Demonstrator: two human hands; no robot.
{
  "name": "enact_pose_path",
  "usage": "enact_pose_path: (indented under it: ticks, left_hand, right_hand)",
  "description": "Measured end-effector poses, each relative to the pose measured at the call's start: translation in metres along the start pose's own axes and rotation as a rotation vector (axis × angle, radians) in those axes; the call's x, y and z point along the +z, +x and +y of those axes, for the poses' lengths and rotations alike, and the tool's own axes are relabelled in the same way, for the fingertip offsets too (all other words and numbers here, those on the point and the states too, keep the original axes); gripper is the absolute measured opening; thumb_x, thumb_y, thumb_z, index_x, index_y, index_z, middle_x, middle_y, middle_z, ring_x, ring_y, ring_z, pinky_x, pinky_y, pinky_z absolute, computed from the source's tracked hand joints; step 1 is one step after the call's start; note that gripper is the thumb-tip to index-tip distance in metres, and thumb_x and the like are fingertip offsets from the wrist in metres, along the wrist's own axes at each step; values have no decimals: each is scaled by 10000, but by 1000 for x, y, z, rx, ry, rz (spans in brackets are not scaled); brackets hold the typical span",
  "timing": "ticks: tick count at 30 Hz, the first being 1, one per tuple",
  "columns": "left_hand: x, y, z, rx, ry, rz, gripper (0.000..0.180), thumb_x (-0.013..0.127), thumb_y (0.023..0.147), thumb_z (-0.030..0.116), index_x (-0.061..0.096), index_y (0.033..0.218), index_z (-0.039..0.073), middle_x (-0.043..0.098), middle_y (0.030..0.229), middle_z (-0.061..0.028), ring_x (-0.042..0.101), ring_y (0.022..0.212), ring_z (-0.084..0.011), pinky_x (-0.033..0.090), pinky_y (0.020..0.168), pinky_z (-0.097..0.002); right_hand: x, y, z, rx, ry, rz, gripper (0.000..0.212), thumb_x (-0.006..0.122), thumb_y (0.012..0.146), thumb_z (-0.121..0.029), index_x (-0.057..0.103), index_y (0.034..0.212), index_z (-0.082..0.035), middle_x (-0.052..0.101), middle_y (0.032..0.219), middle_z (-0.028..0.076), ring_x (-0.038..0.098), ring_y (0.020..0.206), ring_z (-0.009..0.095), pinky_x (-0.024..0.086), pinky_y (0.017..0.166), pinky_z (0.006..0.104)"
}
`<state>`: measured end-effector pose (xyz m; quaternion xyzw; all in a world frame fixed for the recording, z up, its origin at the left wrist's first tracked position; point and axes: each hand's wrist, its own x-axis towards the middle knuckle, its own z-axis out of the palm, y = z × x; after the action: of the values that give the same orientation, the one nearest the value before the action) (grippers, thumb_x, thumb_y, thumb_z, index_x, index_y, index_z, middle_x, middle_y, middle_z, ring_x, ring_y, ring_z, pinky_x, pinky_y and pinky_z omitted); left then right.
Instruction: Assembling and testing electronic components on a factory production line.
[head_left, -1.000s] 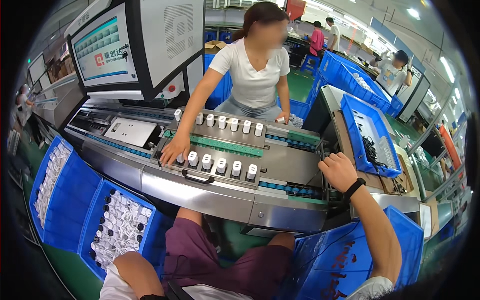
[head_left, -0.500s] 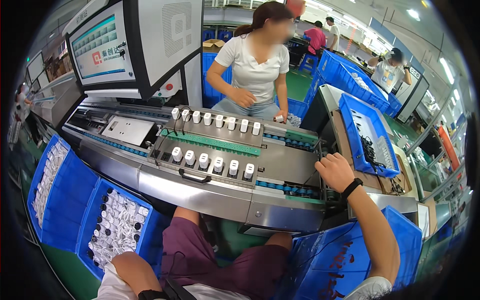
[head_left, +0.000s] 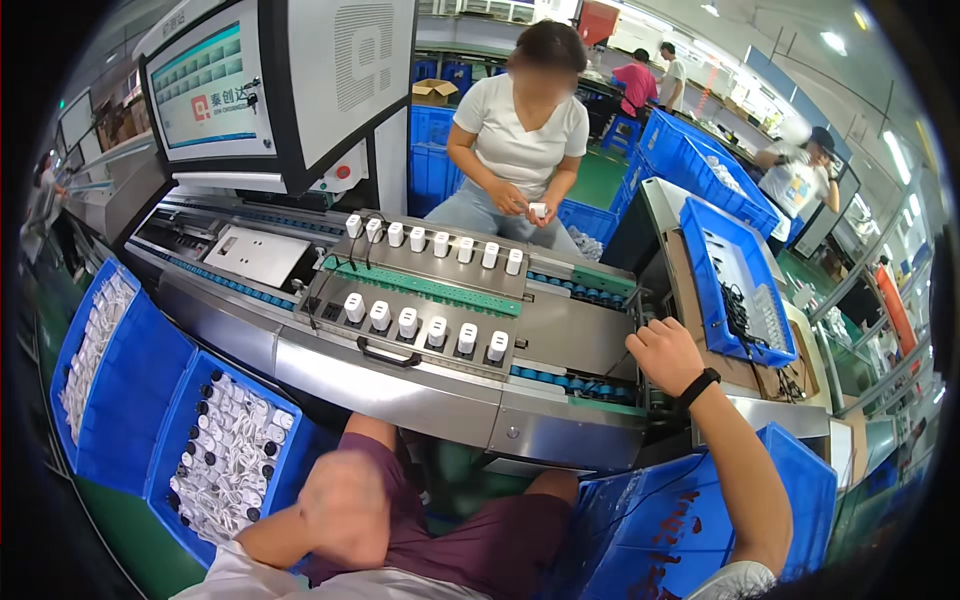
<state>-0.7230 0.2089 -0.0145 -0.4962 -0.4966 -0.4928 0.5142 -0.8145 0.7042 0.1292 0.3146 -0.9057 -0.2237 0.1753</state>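
Across the line from me, the seated person's left hand [head_left: 345, 508] is a blur above the lap, near the blue bin [head_left: 170, 415] of white cabled parts; I can't tell how its fingers stand. The right hand [head_left: 668, 352] rests at the conveyor's [head_left: 390, 382] right end, fingers curled in narrow, and whether they grip anything I can't tell. The white plug chargers [head_left: 437, 331] stand upright in two rows on the metal tray [head_left: 420, 266]. Should the blue rollers [head_left: 560, 378] run, those curled fingers could get nipped; the loose black cables [head_left: 368, 252] among the left-end rear chargers might snag and topple one.
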Motion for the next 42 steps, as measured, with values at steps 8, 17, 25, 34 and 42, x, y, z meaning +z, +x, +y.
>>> enact_pose_path:
  ticks: [8, 17, 25, 34, 42]
  left_hand:
    - [-27, -105, -109, -1703, -137, -465, 170, 616, 1017, 158, 692, 953, 20, 717, 827, -86, 671, 694, -166, 544, 629, -298]
    - [-39, -136, -111, -1924, -500, -303, 256, 619, 1049, 200, 733, 1038, -28, 743, 801, -123, 710, 658, -162, 573, 585, -265]
    - [-40, -143, -110, -1912, -468, -265, 252, 618, 1036, 187, 736, 1018, -35, 727, 737, -116, 682, 571, -159, 552, 542, -259]
    - [-36, -136, -109, -1863, -392, -340, 251, 596, 1035, 183, 724, 998, -31, 735, 731, -106, 687, 560, -159, 546, 532, -260]
    - [-39, -131, -106, -1876, -379, -331, 244, 591, 1030, 174, 725, 996, -27, 738, 720, -103, 705, 565, -163, 542, 541, -256]
  right_hand:
    - [0, 3, -16, -28, 33, -35, 47, 617, 826, -143, 573, 838, -134, 586, 782, 24, 613, 816, 217, 472, 743, 373]
    - [-14, 24, -34, 1, 153, -28, 132, 698, 849, -166, 578, 837, -114, 589, 752, 44, 615, 764, 239, 477, 693, 382]
    - [-14, 109, -57, 309, 430, 113, 153, 704, 938, -218, 632, 908, -86, 630, 785, 123, 645, 779, 352, 507, 679, 470]
    - [122, 193, -80, 623, 800, 137, 253, 673, 981, -290, 680, 919, -45, 727, 797, 135, 702, 755, 356, 532, 684, 441]
    - [182, 210, -89, 719, 723, 67, 283, 706, 957, -314, 720, 900, -37, 740, 774, 116, 708, 724, 333, 537, 682, 418]
